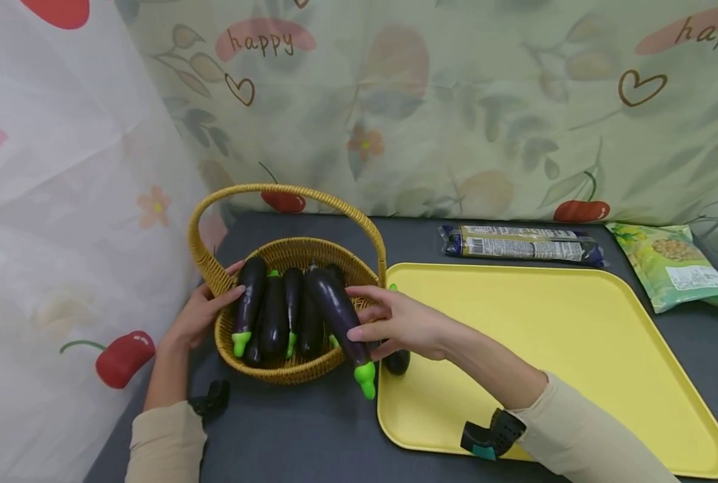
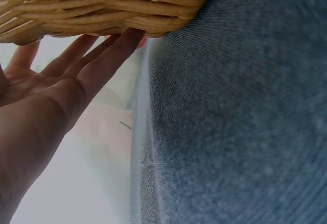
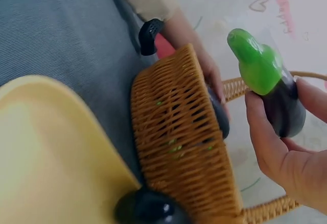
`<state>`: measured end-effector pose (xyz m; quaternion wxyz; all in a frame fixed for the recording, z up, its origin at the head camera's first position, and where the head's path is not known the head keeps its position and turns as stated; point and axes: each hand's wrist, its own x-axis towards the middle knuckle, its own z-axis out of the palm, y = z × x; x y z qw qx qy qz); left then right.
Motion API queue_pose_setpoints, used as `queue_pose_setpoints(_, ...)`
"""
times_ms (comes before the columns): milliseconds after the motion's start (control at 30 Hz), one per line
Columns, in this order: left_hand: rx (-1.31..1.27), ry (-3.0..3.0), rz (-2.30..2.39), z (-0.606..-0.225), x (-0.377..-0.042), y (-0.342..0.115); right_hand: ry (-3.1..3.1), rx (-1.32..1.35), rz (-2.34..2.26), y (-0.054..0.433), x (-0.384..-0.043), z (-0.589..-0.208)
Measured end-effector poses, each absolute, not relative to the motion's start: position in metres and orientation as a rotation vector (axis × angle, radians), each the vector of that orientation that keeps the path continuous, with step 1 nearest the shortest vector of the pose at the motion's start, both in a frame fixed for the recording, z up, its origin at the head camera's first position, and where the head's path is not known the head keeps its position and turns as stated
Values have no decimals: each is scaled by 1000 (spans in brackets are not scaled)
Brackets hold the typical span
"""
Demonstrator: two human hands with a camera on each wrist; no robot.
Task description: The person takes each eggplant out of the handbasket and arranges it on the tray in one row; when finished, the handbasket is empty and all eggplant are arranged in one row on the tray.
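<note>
A wicker basket [image 1: 262, 371] with a tall arched handle holds several dark purple eggplants [image 1: 273, 322] with bright green stems. My left hand [image 1: 196, 318] grips the basket's left side, thumb over the rim against an eggplant; the left wrist view shows its fingers [image 2: 104, 63] against the outer weave. Between thumb and fingers, my right hand [image 1: 410, 327] pinches one eggplant [image 1: 337, 302] above the basket's right rim, its green stem [image 3: 258, 66] tilted toward me. Below that hand, another eggplant [image 1: 398, 362] lies at the left edge of the yellow tray [image 1: 516, 322], partly hidden.
Behind the tray lies a long clear-and-blue wrapped package [image 1: 522, 245]. A green and yellow bag [image 1: 679, 265] rests at the far right. A printed curtain [image 1: 395, 134] hangs behind the dark cloth-covered table [image 1: 298, 436] and along its left side.
</note>
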<state>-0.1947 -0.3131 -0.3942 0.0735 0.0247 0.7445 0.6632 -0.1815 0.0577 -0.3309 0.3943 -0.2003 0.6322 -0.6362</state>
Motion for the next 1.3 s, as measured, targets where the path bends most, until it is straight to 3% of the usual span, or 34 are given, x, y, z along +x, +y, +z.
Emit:
queue_pose_setpoints(533,78,2272,1957,-388,-194,-311,1498,-497,-1499,132,-166,-367)
queue_pose_setpoints(833,63,2277,1952,-386,-193,-312,1543,-421,-1527,168,-178,-385)
queue_pose_setpoints(1300,37,2259,1957,-391,-193,-311,1700,-152,-1665,162,-206,-407)
